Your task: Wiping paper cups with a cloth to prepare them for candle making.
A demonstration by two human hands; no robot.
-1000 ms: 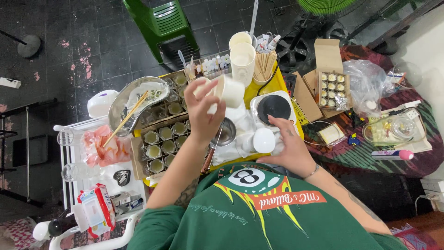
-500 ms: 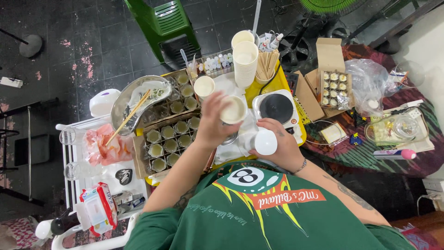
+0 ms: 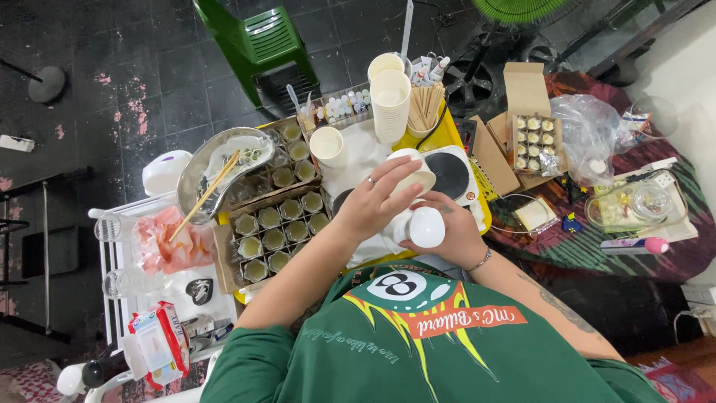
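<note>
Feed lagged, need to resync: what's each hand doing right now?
Left hand: closed over the top of a white paper cup.
Right hand: closed around a white rounded bottle.

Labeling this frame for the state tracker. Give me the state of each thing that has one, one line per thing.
left hand: gripping the paper cup, tilted
paper cup: held over the hotplate edge
right hand: holding the white bottle
white bottle: tilted, capped or not unclear
hotplate: bare, no pot on it
loose cup: upright, open
cup stack: upright, nested
glass jars: upright, filled, in divided box
</note>
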